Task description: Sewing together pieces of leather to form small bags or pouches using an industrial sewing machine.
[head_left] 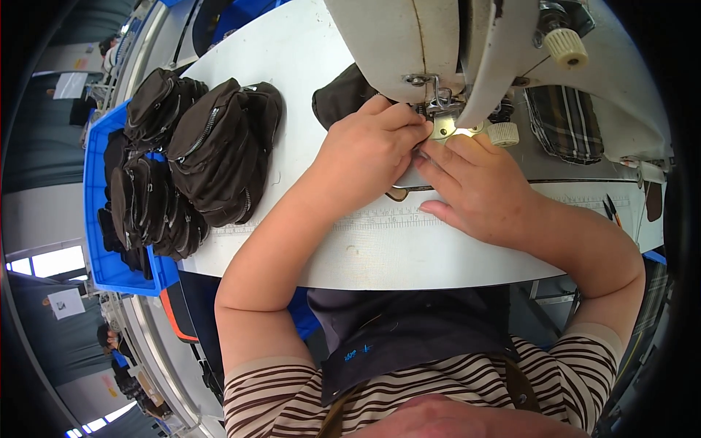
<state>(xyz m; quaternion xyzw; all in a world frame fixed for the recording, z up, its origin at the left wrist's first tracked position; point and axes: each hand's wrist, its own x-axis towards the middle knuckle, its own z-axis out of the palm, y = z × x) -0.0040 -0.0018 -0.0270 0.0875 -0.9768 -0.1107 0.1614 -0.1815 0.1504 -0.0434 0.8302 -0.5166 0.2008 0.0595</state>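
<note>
At the white sewing machine (391, 33), my left hand (369, 157) is closed on a dark brown fabric piece (339, 98) just left of the presser foot (442, 109). The piece shows behind my knuckles, while the part under my fingers is hidden. My right hand (478, 190) lies palm down beside it, thumb stretched out apart and fingertips bent toward the lit metal needle plate (444, 130), close to my left fingertips. Whether it touches the fabric is hidden.
A blue bin (98, 241) with several dark brown zippered bags (208, 153) sits at the left of the white table (343, 259). Plaid fabric (562, 124) lies right of the needle area. Scissors or a similar pointed tool (613, 212) lie at the right edge.
</note>
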